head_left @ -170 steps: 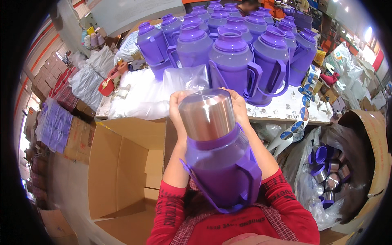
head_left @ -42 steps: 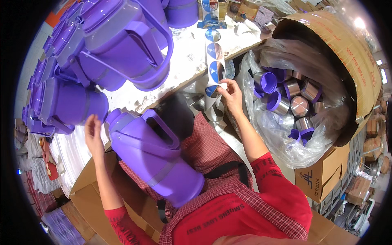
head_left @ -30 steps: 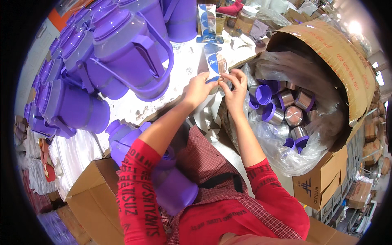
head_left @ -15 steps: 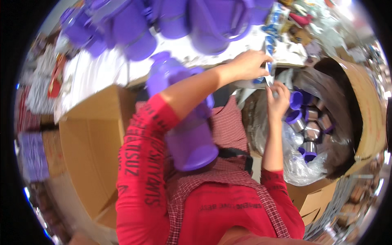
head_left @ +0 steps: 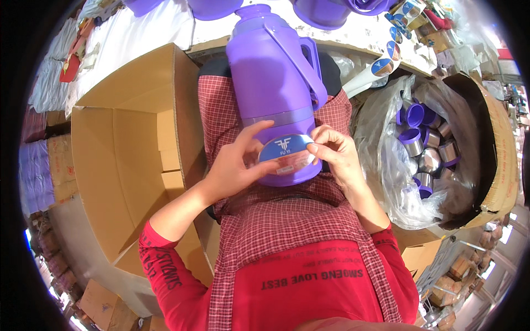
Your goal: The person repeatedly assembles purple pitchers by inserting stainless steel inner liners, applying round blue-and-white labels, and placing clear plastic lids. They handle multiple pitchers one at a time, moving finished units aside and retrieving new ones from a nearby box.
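1. Both hands are back over the lap! Half a second ago they were out at the label strip (head_left: pixel 382 67) on the right; now a round blue-and-brown label (head_left: pixel 285 156) is with them at the flask.
2. The purple flask (head_left: pixel 269 77) lies on the checked apron (head_left: pixel 290 223), neck pointing away, far less covered than when the left forearm crossed it.
3. Right hand (head_left: pixel 339 157): thumb and forefinger pinching the label's right edge, over the flask's base end.
4. Left hand (head_left: pixel 234 165): thumb and forefinger spread wide, thumb on the label's lower left; what the tucked fingers touch, I can't tell.
5. Edges now: the tabletop (head_left: pixel 359 37) ends beside the flask's neck, and the strip droops over that front edge.
6. Left, an open carton (head_left: pixel 138 132) stands close, its near wall right beside the thigh.
7. Right, there's a gap from the hand to the plastic liner (head_left: pixel 381 146) around steel-and-purple cups (head_left: pixel 429 160) in the other carton (head_left: pixel 501 149).
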A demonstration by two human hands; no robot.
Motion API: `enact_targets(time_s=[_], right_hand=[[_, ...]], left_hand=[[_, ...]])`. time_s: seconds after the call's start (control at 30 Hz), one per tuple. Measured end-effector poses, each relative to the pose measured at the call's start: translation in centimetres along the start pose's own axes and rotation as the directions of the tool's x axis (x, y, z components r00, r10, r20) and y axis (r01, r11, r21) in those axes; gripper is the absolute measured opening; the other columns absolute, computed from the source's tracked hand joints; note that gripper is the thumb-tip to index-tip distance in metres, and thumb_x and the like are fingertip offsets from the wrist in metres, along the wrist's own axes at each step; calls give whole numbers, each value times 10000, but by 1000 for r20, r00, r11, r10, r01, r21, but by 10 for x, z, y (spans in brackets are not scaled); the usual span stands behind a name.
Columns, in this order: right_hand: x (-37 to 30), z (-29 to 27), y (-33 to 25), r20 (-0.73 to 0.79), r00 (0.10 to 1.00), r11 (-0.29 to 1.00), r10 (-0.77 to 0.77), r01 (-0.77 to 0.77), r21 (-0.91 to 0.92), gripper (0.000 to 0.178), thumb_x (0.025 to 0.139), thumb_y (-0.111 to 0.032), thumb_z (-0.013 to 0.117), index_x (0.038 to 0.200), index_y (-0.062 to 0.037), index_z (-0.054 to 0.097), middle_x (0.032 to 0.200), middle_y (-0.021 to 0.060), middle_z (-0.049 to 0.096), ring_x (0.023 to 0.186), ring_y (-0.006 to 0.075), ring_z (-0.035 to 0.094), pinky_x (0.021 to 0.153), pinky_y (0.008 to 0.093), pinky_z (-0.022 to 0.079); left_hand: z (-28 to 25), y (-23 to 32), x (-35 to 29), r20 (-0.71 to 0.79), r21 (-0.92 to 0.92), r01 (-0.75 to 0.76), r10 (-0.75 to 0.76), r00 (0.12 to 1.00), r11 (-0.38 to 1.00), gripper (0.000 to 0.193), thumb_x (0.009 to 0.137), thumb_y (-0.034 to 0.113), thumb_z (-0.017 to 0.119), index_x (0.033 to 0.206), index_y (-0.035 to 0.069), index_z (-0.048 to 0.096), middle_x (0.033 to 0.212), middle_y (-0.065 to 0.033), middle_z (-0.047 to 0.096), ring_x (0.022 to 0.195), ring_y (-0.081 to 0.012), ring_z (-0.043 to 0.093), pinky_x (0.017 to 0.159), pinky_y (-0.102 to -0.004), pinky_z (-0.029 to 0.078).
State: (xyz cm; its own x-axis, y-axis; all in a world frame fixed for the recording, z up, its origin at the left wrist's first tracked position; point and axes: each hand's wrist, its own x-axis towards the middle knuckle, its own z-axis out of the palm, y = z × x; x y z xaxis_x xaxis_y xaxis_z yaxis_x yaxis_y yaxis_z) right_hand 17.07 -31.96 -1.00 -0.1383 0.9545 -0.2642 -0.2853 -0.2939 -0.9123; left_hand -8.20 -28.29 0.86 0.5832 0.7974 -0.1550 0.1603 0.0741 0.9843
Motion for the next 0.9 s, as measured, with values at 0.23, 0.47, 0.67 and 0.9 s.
enact_targets(time_s=[0.23, 0.47, 0.67, 0.9], right_hand=[[7, -1, 18, -53, 969, 921, -240, 210, -327, 122, 785, -36, 757, 727, -13, 652, 902, -11, 513, 658, 58, 469, 601, 198, 358], [9, -3, 15, -99, 989, 967, -112, 86, -241, 120, 774, -14, 761, 729, -7, 650, 905, -16, 506, 664, 40, 460, 573, 201, 352], [10, -6, 21, -74, 963, 852, -259, 192, -487, 149, 774, -38, 776, 764, -15, 629, 902, -13, 516, 675, 47, 458, 582, 198, 366], [10, 0, -6, -79, 734, 394, -674, 268, -879, 465, 694, -239, 838, 1012, -21, 578, 1010, 107, 583, 900, 214, 597, 788, 355, 497]], left_hand=[[-3, -10, 8, -124, 139, 84, -66, 990, 987, 713, 845, 115, 733, 1409, 43, 303, 700, -2, 600, 662, -57, 557, 643, -203, 423], [-1, -12, 11, -141, 139, 86, -66, 988, 987, 692, 846, 115, 730, 1382, 49, 298, 688, -17, 613, 649, -70, 571, 641, -211, 429], [1, -21, 12, -158, 243, 101, -64, 985, 965, 709, 828, 129, 746, 1369, 50, 295, 664, -37, 614, 605, -85, 574, 609, -225, 436], [-62, -2, 43, -477, 655, 355, 0, 879, 667, 511, 789, 126, 781, 1208, 21, 507, 722, -21, 634, 659, -105, 591, 659, -244, 468]])
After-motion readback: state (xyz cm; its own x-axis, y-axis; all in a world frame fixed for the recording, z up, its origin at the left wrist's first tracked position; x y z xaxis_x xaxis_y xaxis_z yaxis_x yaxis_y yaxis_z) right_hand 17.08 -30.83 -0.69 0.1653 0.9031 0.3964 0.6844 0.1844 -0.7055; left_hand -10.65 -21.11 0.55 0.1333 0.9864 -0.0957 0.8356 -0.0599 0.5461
